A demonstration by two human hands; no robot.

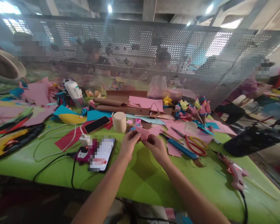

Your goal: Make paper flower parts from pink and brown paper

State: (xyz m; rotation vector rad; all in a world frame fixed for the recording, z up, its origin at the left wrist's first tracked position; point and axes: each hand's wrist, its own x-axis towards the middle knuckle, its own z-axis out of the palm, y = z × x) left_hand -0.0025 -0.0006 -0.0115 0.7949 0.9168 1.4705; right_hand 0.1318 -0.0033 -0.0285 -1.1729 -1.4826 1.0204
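Observation:
A small piece of pink paper (143, 133) is raised above the green table, pinched between both my hands. My left hand (131, 143) grips its left side with thumb and fingers. On the right side, my right hand (156, 146) pinches the lower edge. Whether the paper is folded I cannot tell. Just behind my left hand stands a cream paper roll (119, 122). Right of my hands lie a blue-handled tool (182, 148), red-handled scissors (193, 146) and pink paper scraps (175, 151).
A phone with a lit screen (102, 155), a dark phone (97, 124) and a purple power strip (84, 154) with cables lie left. A pink glue gun (234, 172) rests at right. Brown paper rolls (116, 105) and paper flowers (202, 109) line the back, before a perforated metal screen (130, 62).

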